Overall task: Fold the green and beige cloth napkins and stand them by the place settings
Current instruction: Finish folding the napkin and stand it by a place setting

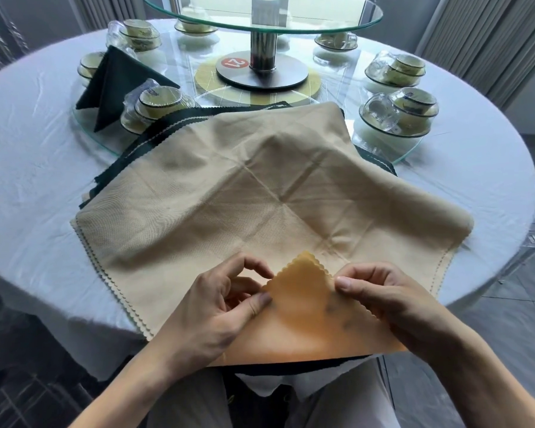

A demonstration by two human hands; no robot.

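Observation:
A beige napkin (260, 186) lies spread on top of a stack of beige and dark green napkins (155, 135) at the table's near edge. Its near corner (306, 291) is lifted and turned back toward the middle. My left hand (217, 307) pinches the left edge of that corner between thumb and fingers. My right hand (383, 298) pinches its right edge. One folded dark green napkin (115, 81) stands upright at the back left among the place settings.
Wrapped bowl-and-cup place settings (399, 115) ring a low glass turntable (99, 140) on the white tablecloth (28, 168). A raised glass lazy Susan on a metal post (262, 54) stands at the centre. My lap shows below the table edge.

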